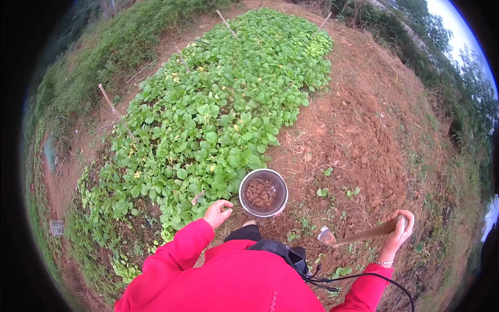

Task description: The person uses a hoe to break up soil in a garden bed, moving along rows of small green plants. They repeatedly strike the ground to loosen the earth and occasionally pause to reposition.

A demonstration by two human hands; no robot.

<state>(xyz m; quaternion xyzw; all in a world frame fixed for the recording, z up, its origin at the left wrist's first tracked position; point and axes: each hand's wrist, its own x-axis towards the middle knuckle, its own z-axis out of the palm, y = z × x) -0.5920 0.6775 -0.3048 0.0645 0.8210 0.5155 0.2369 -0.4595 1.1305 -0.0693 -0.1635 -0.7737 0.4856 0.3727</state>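
Left arm: red sleeve [179,249] is angled up and inward from the lower edge, elbow bent. Left hand [218,212] is held just left of the bucket [263,211], fingers half curled, thumb and index finger parted; the hand is left loosely open. Right arm is stretched out to the side, forearm raised, and the right hand [398,235] is wrapped around the end of the wooden handle of a hand tool [366,233], so the grip there is closed on the tool. The tool is held slanting, metal blade [326,237] pointed left toward the bucket (whether the ground is touched by the blade can't be told). One bracelet [383,262] is worn on the right wrist.

Count: 1 bucket, pale rim, opening faced up, placed in front of the body at the near right edge of the leafy bed [208,125]; it is partly filled with brown soil clods [261,193]. 1 hand tool, well right of the bucket. 1 black cable [384,277] is run across the right sleeve. At least 3 sticks [109,100] are seen along the bed's left side. At least 4 small seedlings [323,192] are scattered over the bare reddish soil [353,138] on the right
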